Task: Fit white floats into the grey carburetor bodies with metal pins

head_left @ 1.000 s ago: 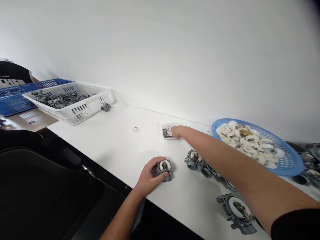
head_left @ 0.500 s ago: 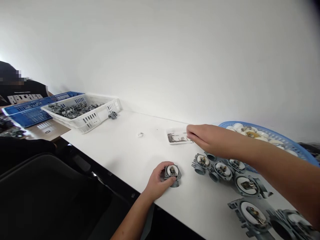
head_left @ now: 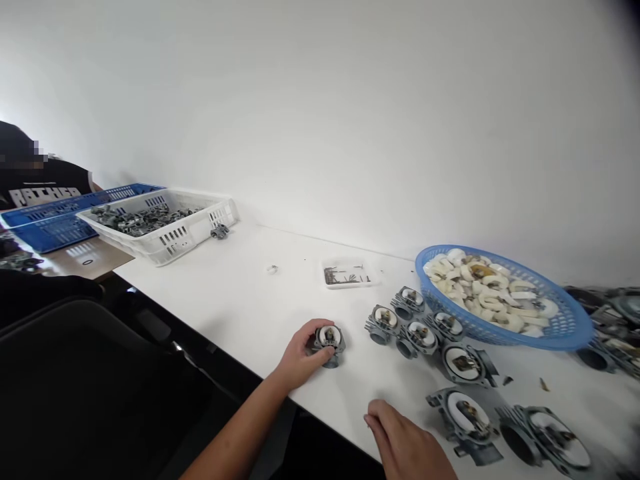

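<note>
My left hand (head_left: 303, 358) is wrapped round a grey metal carburetor body (head_left: 333, 358), which rests on the white table with its open side and white float facing up. My right hand (head_left: 403, 437) is low over the table's near edge, to the right of that carburetor. Its fingers are pressed together in a pinch, and anything between them is too small or hidden to make out. Beyond both hands lies a small white tray (head_left: 344, 285) holding thin metal pins. Several more carburetor bodies (head_left: 421, 337) with white floats stand to the right.
A blue basket (head_left: 530, 342) full of white floats is at the back right. White crate (head_left: 173, 245) with grey metal parts stands at the far left, beside a blue crate (head_left: 60, 230) and a seated person (head_left: 43, 180). A black chair (head_left: 90, 373) is at the near left.
My right hand has drawn back from the pin tray toward the table's near edge, uncovering the tray and blue basket. My left hand still holds the carburetor. The view has shifted slightly right.
</note>
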A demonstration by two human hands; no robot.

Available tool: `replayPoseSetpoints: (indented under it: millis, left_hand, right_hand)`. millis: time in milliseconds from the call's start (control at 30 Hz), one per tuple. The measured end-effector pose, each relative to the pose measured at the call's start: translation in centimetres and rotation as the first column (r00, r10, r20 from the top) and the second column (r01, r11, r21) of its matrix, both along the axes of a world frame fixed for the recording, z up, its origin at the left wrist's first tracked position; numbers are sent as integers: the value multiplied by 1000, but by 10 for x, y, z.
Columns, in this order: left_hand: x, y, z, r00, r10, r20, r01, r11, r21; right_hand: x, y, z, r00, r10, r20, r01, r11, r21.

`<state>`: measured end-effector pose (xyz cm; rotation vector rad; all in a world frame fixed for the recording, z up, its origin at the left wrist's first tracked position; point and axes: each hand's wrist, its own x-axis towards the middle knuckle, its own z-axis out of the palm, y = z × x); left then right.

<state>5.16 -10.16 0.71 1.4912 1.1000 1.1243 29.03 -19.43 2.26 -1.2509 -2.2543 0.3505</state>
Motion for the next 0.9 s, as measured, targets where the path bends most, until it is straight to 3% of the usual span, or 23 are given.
replayPoseSetpoints:
  millis: [100, 200, 333, 467, 667, 800, 900]
  left_hand:
    - [0, 3, -1, 993, -55, 100, 59, 998, -38]
    - [2, 2, 2, 976, -3, 219, 22, 996, -86]
    - [3, -1, 10, 970, 54, 238, -28, 993, -112]
    - [3, 0, 13, 967, 98, 237, -75, 992, -104]
    - [1, -7, 9, 971, 111, 209, -96, 992, -81]
    - [-3, -7, 9, 975, 91, 202, -75, 993, -86]
    - [-8, -2, 12, 977, 46, 207, -22, 993, -115]
  right_hand:
    - [-2, 3, -15, 999, -44, 28, 37, 976, 216]
    - [-5, 1, -23, 999, -30, 33, 20, 962, 273]
    - [0, 0, -36, 996, -72, 46, 56, 954, 294]
    - [9, 0, -39, 989, -64, 134, 37, 980, 196]
    - [11, 2, -16, 982, -8, 188, 10, 1000, -14]
    - [-5, 20, -4, 996, -48, -73, 38, 990, -138]
    - [-25, 38, -3, 940, -110, -324, 61, 986, -157]
